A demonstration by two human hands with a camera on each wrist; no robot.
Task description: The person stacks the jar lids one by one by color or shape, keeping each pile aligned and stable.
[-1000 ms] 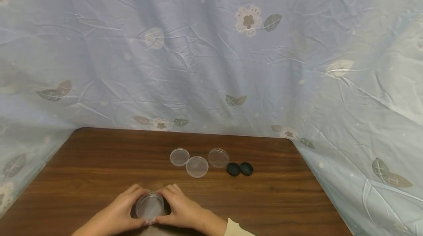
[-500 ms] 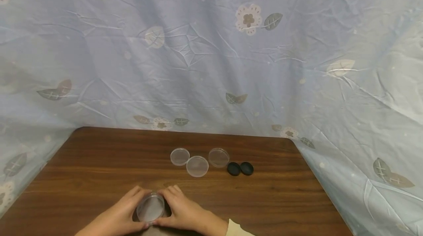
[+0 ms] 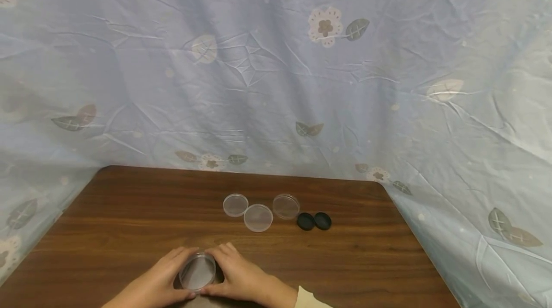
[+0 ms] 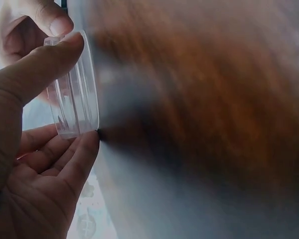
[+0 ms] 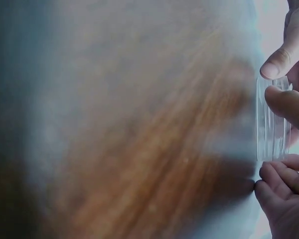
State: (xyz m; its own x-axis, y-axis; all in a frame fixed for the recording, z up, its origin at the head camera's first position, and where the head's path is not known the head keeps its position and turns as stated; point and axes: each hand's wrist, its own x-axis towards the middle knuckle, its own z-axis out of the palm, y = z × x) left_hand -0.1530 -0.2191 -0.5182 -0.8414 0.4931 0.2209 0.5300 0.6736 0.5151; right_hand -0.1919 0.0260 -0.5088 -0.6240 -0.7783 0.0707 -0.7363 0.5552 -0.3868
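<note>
In the head view, a round clear plastic dish sits low on the table's near side, between two hands. My left hand grips its left side, thumb at the near edge and fingers at the far edge. My right hand grips the right side the same way, and the thumb tips nearly meet. Seen edge-on in the left wrist view, the dish has several rim lines, like shallow dishes stacked or lidded. The right wrist view also shows the dish pinched between thumbs and fingers.
Toward the back of the brown wooden table lie three clear round dishes or lids: a left one, a middle one and a right one. Two black discs lie beside them. A floral curtain surrounds the table.
</note>
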